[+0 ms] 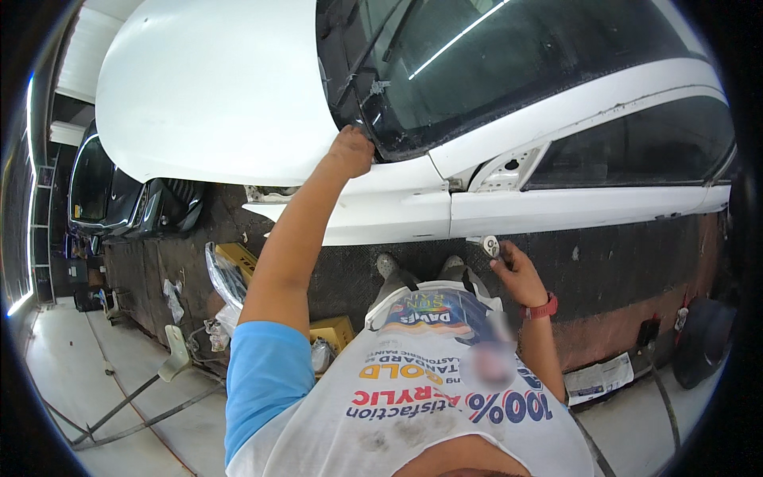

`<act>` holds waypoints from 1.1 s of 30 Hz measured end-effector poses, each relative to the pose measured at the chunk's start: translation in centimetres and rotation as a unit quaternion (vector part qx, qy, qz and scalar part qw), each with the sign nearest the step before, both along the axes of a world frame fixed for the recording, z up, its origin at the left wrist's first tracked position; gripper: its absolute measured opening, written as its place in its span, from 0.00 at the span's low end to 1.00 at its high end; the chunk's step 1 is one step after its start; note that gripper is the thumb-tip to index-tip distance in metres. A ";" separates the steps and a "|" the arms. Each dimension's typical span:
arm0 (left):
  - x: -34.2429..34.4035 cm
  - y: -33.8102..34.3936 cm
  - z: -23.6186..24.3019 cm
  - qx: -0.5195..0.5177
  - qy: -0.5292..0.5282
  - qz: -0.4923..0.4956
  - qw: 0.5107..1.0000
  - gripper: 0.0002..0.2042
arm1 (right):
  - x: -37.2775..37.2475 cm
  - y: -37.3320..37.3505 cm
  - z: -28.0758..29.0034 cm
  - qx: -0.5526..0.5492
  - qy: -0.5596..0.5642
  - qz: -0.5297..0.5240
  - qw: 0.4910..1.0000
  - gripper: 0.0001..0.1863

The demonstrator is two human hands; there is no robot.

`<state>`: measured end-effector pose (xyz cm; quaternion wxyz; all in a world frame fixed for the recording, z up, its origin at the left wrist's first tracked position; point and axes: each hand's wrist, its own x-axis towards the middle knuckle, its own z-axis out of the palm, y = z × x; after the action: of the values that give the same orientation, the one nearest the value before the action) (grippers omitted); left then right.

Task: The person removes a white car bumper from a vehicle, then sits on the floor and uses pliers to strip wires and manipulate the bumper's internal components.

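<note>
My left hand [352, 151] reaches to the rear corner of the white hood [214, 87], by the black cowl panel [380, 119] at the base of the windshield [509, 63]. Its fingers are curled, and whatever they pinch is hidden. Down beside the white fender [389, 215], my right hand [518, 274] grips a silver ratchet wrench [491, 246]. The ratchet's round head points up toward the car's side, while its handle disappears into my palm. Above the front door, a bare mirror mount [510, 166] shows at the window corner.
A dark vehicle [119, 191] stands at the far left. Near my left side lie a plastic-wrapped part [225, 278] and a yellow cardboard box [334, 332]. A newspaper sheet [600, 380] and a black rounded object [703, 342] are on the right.
</note>
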<state>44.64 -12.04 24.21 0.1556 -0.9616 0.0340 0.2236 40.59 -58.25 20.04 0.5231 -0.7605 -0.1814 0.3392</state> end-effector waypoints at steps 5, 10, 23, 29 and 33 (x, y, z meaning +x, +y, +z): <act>0.1 0.2 -0.3 0.014 -0.033 -0.055 0.998 0.15 | -0.3 0.2 0.6 0.033 0.039 -0.021 0.998 0.16; -0.2 0.0 -0.3 0.029 -0.021 -0.030 0.999 0.15 | -0.2 0.5 0.4 0.028 0.046 -0.006 0.999 0.17; -0.3 -0.4 0.6 0.012 -0.056 -0.031 0.998 0.14 | -0.2 0.7 -0.5 -0.019 0.022 -0.007 1.000 0.20; -0.8 -0.2 0.2 0.005 -0.070 -0.012 0.997 0.13 | 0.1 1.4 0.5 -0.020 0.006 0.008 1.000 0.18; -0.8 -0.6 0.5 0.031 -0.052 -0.027 0.998 0.12 | 0.3 1.4 -0.1 0.002 0.008 0.021 1.000 0.11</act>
<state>43.84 -12.69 24.70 0.1925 -0.9654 0.0446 0.1703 40.90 -56.88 19.92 0.5189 -0.7526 -0.1938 0.3561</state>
